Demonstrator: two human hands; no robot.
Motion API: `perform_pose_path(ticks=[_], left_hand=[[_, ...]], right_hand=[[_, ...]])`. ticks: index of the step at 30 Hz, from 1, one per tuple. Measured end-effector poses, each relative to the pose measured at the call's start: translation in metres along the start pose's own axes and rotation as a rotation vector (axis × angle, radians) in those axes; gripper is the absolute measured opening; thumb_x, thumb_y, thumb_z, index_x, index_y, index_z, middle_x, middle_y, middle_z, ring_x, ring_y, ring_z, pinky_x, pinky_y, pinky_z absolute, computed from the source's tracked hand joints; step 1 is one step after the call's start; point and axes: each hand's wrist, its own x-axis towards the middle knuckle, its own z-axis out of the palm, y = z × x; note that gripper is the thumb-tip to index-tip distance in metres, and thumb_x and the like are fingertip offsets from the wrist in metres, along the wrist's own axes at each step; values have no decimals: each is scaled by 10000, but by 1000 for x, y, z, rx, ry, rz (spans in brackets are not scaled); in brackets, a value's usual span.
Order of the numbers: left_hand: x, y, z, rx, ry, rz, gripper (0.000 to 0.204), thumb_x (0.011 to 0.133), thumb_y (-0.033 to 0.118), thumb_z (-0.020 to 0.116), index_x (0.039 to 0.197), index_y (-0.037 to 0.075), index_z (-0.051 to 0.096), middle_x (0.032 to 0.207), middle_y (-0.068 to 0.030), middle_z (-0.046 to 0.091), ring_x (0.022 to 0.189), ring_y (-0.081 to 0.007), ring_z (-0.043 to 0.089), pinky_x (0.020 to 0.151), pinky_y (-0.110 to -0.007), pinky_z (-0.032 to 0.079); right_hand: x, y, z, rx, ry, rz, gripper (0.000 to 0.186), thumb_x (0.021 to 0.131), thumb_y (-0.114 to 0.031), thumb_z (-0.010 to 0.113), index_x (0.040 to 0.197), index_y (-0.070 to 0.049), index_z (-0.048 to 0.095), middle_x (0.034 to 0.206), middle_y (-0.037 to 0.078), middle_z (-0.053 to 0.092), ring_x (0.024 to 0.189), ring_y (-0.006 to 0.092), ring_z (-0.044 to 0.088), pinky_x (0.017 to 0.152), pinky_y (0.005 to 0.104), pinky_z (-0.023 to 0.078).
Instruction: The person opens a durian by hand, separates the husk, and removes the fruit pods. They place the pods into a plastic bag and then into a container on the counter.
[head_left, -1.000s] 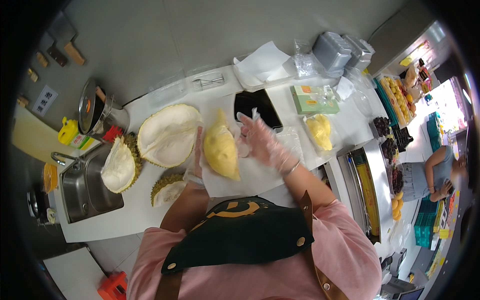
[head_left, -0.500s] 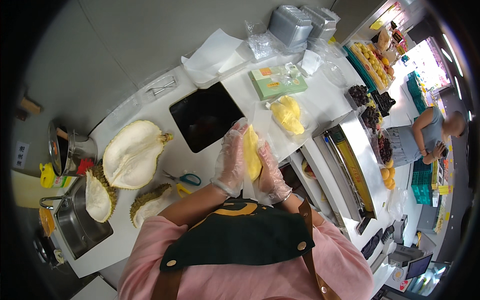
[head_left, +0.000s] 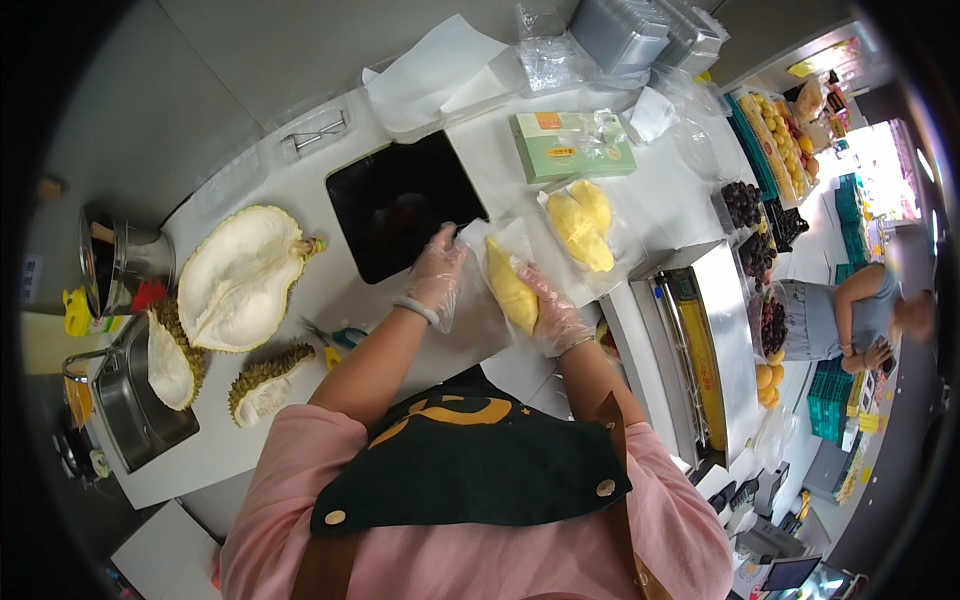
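Observation:
My right hand, in a clear plastic glove, curls around the side of a long yellow piece of durian flesh. White paper lies against that piece. To its left is my left hand, gloved too, its fingers stretched upward by the paper's edge and apart from the flesh. Whether the fingertips touch the paper is hard to see. More durian flesh rests on clear wrap just beyond my right hand. On the left lie a large opened durian husk and smaller spiky husk pieces.
A black square panel lies beyond my left hand. Scissors sit near the husks, beside a steel sink. Farther back are a green box and clear containers. A metal wrap dispenser stands right; another person is beyond.
My left hand has moved left, away from the durian flesh it was pressed against. The flesh now tilts in my right hand, and the paper shows more beside it.

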Motion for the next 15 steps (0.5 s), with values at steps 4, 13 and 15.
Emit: perform_pose_path(ticks=[4,13,15], left_hand=[[10,-21,4,-323,-104,-32,441,979,133,515,1391,-18,470,1223,-115,621,1093,-180,596,971,-298,465],[-7,-19,2,-399,12,-100,454,967,151,552,1403,42,484,1041,-6,619,865,-59,555,775,-227,486],[-5,-26,0,-363,-16,-94,454,969,162,549,1404,48,486,1050,-17,620,874,-69,560,789,-235,487]], right_hand=[[24,16,2,-175,-87,-70,669,861,-303,726,1388,-25,421,1242,122,579,1149,228,586,949,370,504],[40,22,-2,-1447,109,-557,749,818,-473,725,1271,96,545,1222,290,583,1130,418,574,998,421,441],[44,22,-10,-1446,60,-574,757,826,-488,715,1266,105,548,1234,312,573,1124,451,567,1013,430,426]])
